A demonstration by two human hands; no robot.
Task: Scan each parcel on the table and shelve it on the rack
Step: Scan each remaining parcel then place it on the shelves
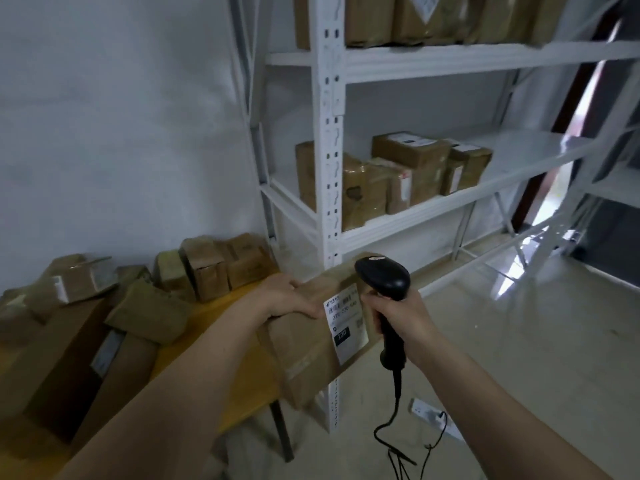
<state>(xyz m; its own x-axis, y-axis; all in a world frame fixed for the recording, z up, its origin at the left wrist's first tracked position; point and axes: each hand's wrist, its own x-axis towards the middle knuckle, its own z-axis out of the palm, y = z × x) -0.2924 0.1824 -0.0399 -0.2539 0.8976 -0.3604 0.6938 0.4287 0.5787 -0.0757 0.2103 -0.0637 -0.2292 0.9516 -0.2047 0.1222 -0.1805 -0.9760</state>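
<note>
Head view, item: parcel (311,341), centre frame, off the surface (221,299), long axis running lower left to upper right. My left hand (287,296) grips its upper edge; right hand (401,317) grasps the scanner (384,282), touching the label (346,327). Rack (329,133) directly behind.

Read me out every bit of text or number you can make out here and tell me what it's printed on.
"220": white on a black patch, on the label of the held parcel.
A number line on that label starts with "22", the rest too blurred.
Barcode and logo on that label: unreadable.
Scanner sticker: too small.
Labels on the rack and table parcels: too blurred.
</note>
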